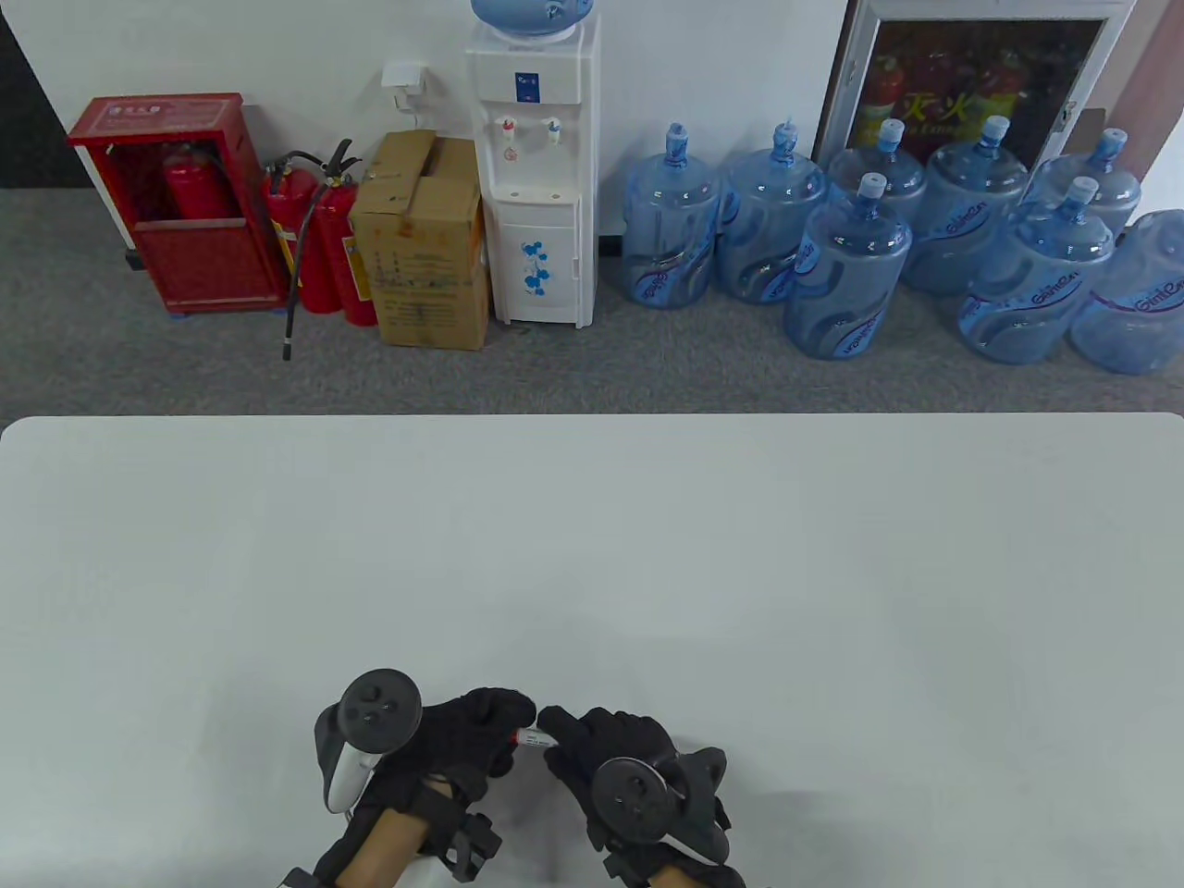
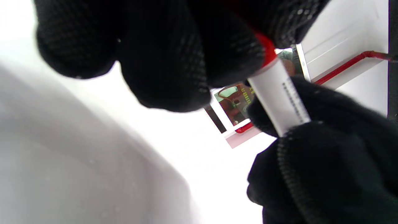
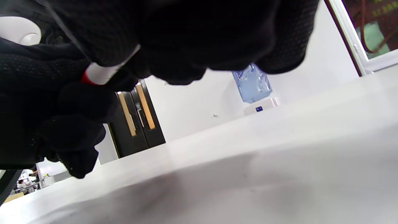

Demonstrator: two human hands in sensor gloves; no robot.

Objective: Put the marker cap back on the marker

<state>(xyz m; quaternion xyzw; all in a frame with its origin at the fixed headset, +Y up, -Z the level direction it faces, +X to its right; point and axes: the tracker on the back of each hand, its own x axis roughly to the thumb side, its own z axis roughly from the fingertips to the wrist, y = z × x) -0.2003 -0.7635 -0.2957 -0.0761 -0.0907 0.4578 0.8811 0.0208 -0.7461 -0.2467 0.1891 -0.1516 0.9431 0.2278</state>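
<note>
- The marker (image 1: 534,738) is a white tube with small dark print on its side. It has a red band at one end. It sits between the two hands, up off the table (image 1: 592,555).
- The red cap (image 2: 264,49) is at the left-hand end of the marker. Most of it is hidden inside the glove, so I cannot tell if it is pushed all the way on.
- The left hand (image 1: 462,740) is curled closed around the red end. Its black fingers (image 2: 174,62) wrap over the cap.
- The right hand (image 1: 601,740) is curled closed too. It grips the white tube on the other end. Its fingers (image 3: 186,37) cover most of the tube.
- The two hands almost touch at the fingertips, just above the marker.
- Each hand has one round black tracker on its back. That makes two trackers.
- There is one marker and one cap.
- Past the hands, the white table stretches away.
- Far past the table, on the grey floor, stand eight blue water bottles (image 1: 846,268) to the right of the hands.
- One white water cooler (image 1: 535,176) stands straight ahead, by the wall.
- One brown box (image 1: 421,245) stands to the left of the cooler.
- Two red fire extinguishers (image 1: 319,236) stand next to the box. One more sits in a red cabinet (image 1: 176,199) further left.
</note>
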